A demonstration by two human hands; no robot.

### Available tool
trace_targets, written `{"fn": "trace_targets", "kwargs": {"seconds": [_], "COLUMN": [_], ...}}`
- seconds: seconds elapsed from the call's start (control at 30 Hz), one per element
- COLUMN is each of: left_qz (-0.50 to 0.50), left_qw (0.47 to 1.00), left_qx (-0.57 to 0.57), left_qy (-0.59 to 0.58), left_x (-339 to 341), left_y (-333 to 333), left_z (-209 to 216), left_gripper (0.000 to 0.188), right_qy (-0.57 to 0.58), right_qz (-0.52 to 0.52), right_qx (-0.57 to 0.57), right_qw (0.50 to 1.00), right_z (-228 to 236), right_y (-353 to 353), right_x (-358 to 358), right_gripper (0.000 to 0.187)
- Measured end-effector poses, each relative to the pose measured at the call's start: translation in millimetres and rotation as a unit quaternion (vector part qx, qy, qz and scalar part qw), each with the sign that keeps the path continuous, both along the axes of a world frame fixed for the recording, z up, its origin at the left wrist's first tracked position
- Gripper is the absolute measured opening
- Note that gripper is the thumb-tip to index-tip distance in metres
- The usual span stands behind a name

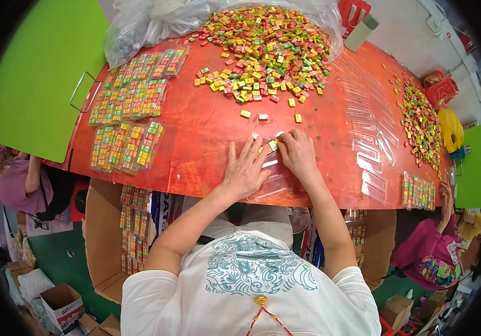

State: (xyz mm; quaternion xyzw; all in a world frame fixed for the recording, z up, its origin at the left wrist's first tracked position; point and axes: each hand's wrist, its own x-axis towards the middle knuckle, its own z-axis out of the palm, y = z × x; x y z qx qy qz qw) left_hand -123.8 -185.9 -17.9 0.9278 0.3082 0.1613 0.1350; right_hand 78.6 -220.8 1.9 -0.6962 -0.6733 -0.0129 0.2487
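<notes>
One clear plastic tray (272,159), with a few small wrapped pieces (273,145) at its far end, is set near the front edge of the red table (195,148). It is touched by the open, extended left hand (245,171); the right hand's (300,154) bent fingers are placed at the pieces, though a grip cannot be confirmed. Beyond, a large multicoloured pile (274,53), filled packs (121,147) and clear trays (370,162) are spread, flanked by green panels (36,73) and two co-workers (19,182).

Red worktop (190,134) in my head view.
I see the left grip (246,171) spread over a clear tray (277,186), the right grip (301,154) curled at small yellow pieces (273,145); beyond lies a multicoloured heap (274,53), with filled packs (153,98) to the left and clear sleeves (372,162) to the right.
</notes>
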Motion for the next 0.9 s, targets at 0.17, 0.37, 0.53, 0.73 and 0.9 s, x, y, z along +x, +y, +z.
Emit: {"fn": "trace_targets", "kwargs": {"seconds": [0.17,0.37,0.53,0.73,0.9], "left_qz": [-0.024,-0.022,-0.021,-0.020,-0.020], "left_qw": [0.999,0.999,0.999,1.000,1.000], "left_qx": [-0.011,-0.005,-0.009,-0.007,-0.008], "left_qy": [0.018,0.034,0.033,0.018,0.004], "left_x": [14,14,14,13,14], "left_y": [3,2,2,2,2], "left_z": [-5,-3,-3,-5,-5], "left_gripper": [0.069,0.071,0.070,0.069,0.068], "right_qy": [-0.052,-0.021,-0.100,-0.166,-0.206], "right_qz": [-0.003,-0.008,-0.018,0.006,0.016], "right_qx": [-0.032,-0.020,0.004,-0.030,-0.087], "right_qw": [0.998,1.000,0.995,0.986,0.975], "right_z": [7,-4,2,11,17], "right_y": [4,-4,-3,4,11], "right_x": [-3,7,-2,-1,3], "right_gripper": [0.013,0.014,0.015,0.013,0.012]}}
